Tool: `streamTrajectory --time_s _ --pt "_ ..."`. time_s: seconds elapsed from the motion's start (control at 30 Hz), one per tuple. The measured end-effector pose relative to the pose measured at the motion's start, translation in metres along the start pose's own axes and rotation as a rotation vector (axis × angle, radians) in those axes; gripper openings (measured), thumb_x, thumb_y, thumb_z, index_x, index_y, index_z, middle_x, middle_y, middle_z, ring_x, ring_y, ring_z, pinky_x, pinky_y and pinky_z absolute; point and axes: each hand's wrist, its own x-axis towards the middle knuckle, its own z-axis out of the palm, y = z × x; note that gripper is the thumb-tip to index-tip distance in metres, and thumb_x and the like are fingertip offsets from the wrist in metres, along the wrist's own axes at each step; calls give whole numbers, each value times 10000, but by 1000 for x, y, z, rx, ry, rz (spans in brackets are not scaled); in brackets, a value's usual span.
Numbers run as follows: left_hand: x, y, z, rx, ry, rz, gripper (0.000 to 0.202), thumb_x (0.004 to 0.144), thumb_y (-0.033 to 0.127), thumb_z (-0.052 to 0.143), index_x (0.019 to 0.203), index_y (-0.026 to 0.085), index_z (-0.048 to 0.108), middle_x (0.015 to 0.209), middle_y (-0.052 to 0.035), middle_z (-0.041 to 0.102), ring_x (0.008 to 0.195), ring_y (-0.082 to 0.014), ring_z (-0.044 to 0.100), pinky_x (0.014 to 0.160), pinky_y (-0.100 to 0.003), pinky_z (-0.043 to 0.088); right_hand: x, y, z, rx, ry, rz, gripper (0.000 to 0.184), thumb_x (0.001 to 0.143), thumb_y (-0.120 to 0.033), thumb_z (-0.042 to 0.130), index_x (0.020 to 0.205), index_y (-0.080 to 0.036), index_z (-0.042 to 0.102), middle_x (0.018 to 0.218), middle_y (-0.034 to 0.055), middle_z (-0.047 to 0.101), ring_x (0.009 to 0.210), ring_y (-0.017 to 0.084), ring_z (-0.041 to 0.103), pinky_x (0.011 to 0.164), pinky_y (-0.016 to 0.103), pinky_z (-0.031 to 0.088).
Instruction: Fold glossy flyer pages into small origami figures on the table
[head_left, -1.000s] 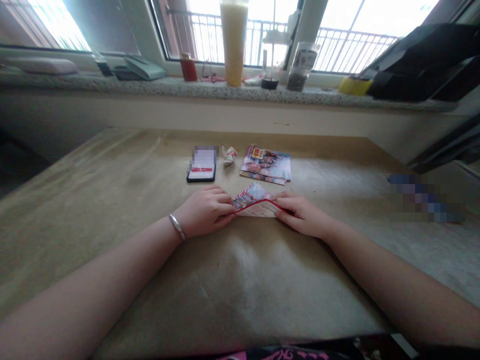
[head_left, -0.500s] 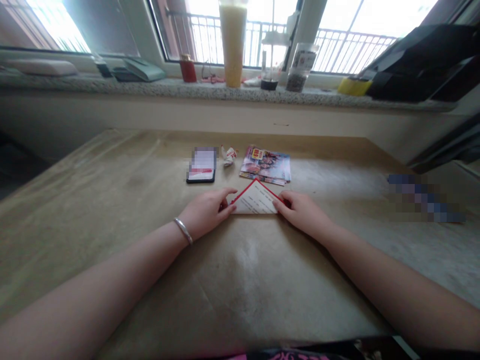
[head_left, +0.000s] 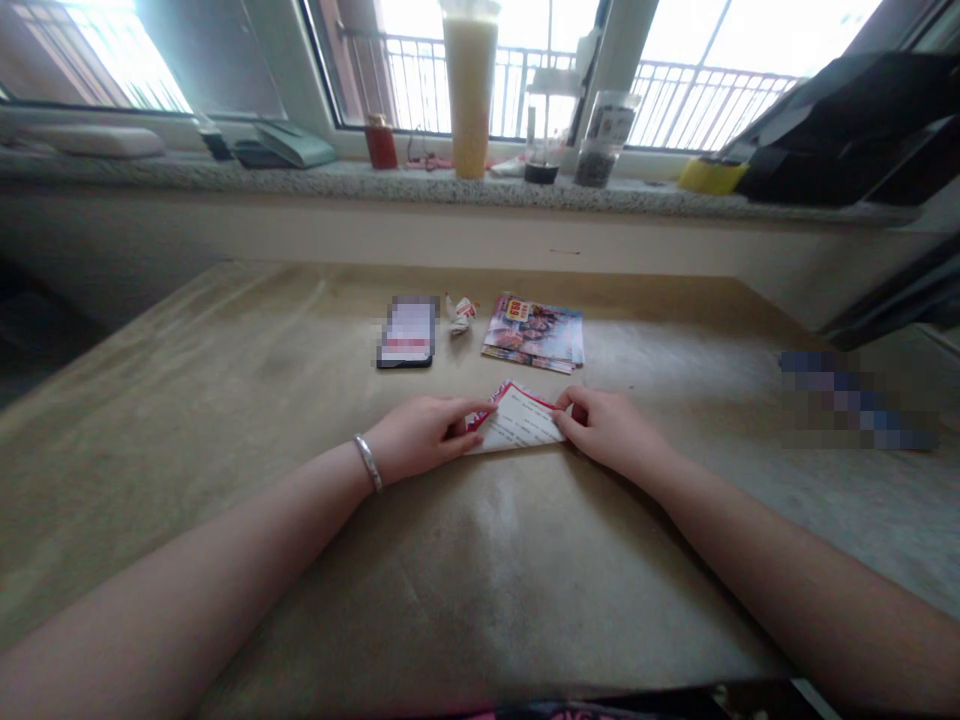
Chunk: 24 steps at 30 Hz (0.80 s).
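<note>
A sheet of paper (head_left: 517, 425), folded into a rough triangle, lies between my hands near the middle of the table. Its upper face is white with lines of print and a red edge. My left hand (head_left: 427, 435), with a silver bangle at the wrist, pinches the paper's left corner between thumb and fingers. At the right corner my right hand (head_left: 607, 425) grips it, thumb on top and fingers curled. Just beyond the paper is a small stack of colourful printed leaflets (head_left: 534, 332). Left of that stack are a crumpled white and red scrap (head_left: 461, 315) and a phone (head_left: 407, 335).
The tan table (head_left: 225, 420) meets the wall under a granite windowsill (head_left: 300, 182). On the sill stand a tall yellowish cup (head_left: 471, 100), a red bottle (head_left: 381, 145), a clear container (head_left: 598, 150) and a black bag (head_left: 840, 130). A blurred-out flat item (head_left: 855, 400) lies far right.
The folded paper has come slightly toward me and turned a little, its tip now lower. My left fingers have slid further over its left edge. My right hand still holds the right corner.
</note>
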Motion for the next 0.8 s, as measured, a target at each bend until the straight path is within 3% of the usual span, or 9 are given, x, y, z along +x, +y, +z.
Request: streamTrajectory --time_s 0.2,0.33,0.43,0.57,0.7,0.8 --pt "-1 0 4 115 70 142 333 932 326 443 1192 220 623 850 -50 627 741 -150 572 674 -258 434 1 -3 2 -36 72 -19 196 842 -309 506 923 -216 658 747 23 693 691 168 617 649 271 386" --pt "1 -2 6 167 153 231 323 956 326 409 1135 217 655 1035 -76 638 945 -185 573 857 -320 458 4 1 6 28 110 -46 233 840 -283 515 1011 -238 668 733 5 691 659 157 607 630 268 397" --pt "3 -4 5 188 110 268 340 971 309 373 1178 207 623 1271 -60 588 1172 -213 503 1030 -383 382 5 5 10 78 122 -63 243 839 -256 511 983 -266 707 793 4 714 684 153 620 645 267 425" --pt "3 -6 3 175 28 276 361 961 330 399 1253 197 564 1392 -43 508 1312 -221 402 1106 -390 325 4 7 11 120 155 -120 277 870 -269 488 1010 -267 726 931 34 711 795 169 638 741 299 473" --pt "1 -6 2 172 23 286 382 963 353 392 1278 201 546 1408 -47 492 1326 -224 395 1118 -399 314 1 6 6 136 230 -353 307 862 -367 546 1096 -240 700 1133 97 637 965 207 614 880 365 473" --pt "1 -5 2 190 28 304 397 955 365 410 1280 181 547 1398 -80 499 1302 -233 430 1105 -410 338 -1 4 3 42 187 -542 337 819 -390 617 1126 -263 678 1212 82 623 1065 242 575 938 423 437"
